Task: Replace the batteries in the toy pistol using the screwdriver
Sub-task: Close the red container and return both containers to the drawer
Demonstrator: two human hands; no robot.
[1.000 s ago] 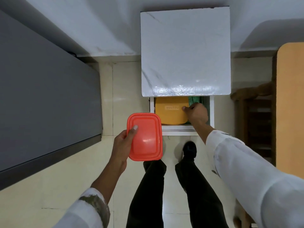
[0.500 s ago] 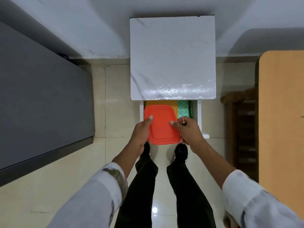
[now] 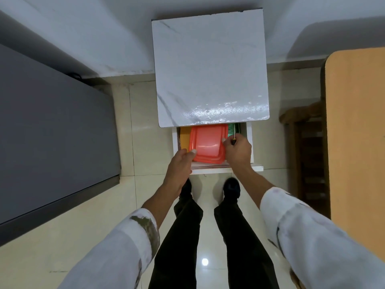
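Left hand [image 3: 181, 161] pinches the red lid [image 3: 208, 142] at its near corner, right hand [image 3: 238, 151] grips the screwdriver [image 3: 234, 138] and touches the lid's edge: square it over the yellow box [image 3: 184, 139] before pressing.

The scene is lit evenly and fairly brightly from overhead. A small round highlight is thrown onto the glossy floor tiles [image 3: 205, 261], and a broad streak of glare is spread along the near edge of the marble-patterned cabinet top [image 3: 225, 113]. A pale sheen is seen on the red lid [image 3: 209, 145]. Soft shadows are cast on the white wall [image 3: 104, 28], and the open drawer [image 3: 249, 142] is shaded beneath the top. Straight edges are bowed toward the borders by the wide lens, and the sleeves [image 3: 312, 247] are stretched and softened at the lower corners. The screwdriver [image 3: 234, 133] in the right hand [image 3: 238, 152] is rendered thin and faint.
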